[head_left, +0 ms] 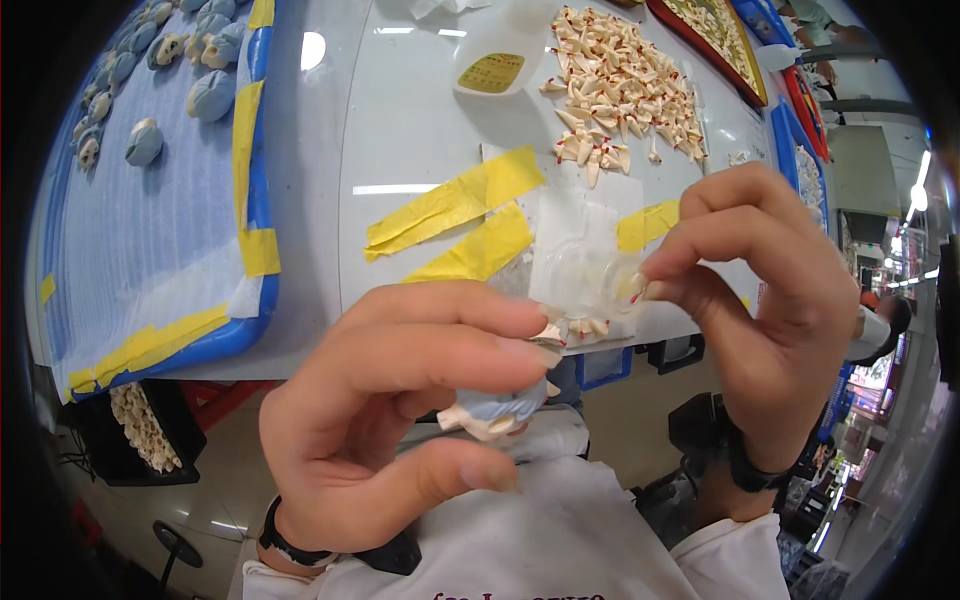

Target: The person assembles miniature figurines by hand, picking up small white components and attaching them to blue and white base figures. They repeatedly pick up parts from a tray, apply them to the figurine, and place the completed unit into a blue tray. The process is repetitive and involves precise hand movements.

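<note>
My left hand (pixel 380 400) holds a small figurine (pixel 497 410), pale blue and cream, between thumb and fingers in front of my body. The fingers hide much of it. Higher and to the right, my right hand (pixel 765 260) pinches a tiny cream piece with a red end (pixel 640 292) between thumb and forefinger. That piece is beside the rim of a small clear dish (pixel 575 275) on the table. A few cream pieces with red ends (pixel 590 327) lie at the table's near edge, just past the left fingertips.
A heap of cream, red-ended pieces (pixel 630 85) covers the far middle. Beside it stands a translucent bottle (pixel 495 72) with a yellow label. Yellow tape strips (pixel 455 205) cross the table. To the left, a blue tray (pixel 262 180) holds several blue-and-cream figurines.
</note>
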### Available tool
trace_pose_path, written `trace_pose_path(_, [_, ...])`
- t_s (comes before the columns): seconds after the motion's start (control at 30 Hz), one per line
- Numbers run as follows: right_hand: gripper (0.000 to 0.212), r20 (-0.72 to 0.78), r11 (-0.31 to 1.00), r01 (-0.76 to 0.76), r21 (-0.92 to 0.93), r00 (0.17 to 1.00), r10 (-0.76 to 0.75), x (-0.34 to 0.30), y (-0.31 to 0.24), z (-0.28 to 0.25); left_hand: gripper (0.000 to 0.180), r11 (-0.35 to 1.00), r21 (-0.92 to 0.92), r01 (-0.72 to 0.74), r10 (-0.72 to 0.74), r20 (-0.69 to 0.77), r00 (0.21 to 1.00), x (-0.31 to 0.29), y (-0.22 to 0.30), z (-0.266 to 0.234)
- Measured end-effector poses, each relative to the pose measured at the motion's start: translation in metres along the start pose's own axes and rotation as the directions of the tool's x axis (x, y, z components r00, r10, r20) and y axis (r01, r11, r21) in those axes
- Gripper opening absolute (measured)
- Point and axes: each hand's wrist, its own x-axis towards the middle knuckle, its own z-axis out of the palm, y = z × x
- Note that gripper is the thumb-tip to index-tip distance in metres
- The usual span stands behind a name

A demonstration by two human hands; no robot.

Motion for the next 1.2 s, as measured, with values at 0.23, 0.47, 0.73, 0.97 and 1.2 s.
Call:
trace_pose_path(0.23, [0.022,0.086,0.974,-0.208,-0.090,0.973,0.215,0.019,-0.035,0.001,0.046,0.978,-0.162,0.133,-0.160,-0.165,0.973,0.005,0.012,0.021])
trace_pose_path(0.47, [0.017,-0.054,0.918,-0.035,0.395,0.997,0.061,-0.022,-0.016,0.008,0.047,0.991,-0.115,0.072,-0.086,-0.126,0.988,0.002,0.007,0.022])
trace_pose_path(0.73, [0.021,-0.012,0.875,0.025,0.483,1.000,-0.021,-0.032,-0.023,0.020,0.037,0.993,0.114,-0.020,0.024,-0.030,0.999,-0.001,0.009,0.016])
trace_pose_path(0.97, [0.026,-0.069,0.940,0.283,0.188,0.959,-0.275,-0.025,-0.023,0.021,0.035,0.916,0.383,-0.116,0.135,-0.023,0.991,-0.006,0.012,0.020])
trace_pose_path(1.2, [0.009,-0.314,0.978,-0.072,0.195,0.940,0.131,-0.020,0.012,-0.016,0.051,0.907,0.383,-0.174,0.183,0.013,0.983,-0.006,0.011,0.004])
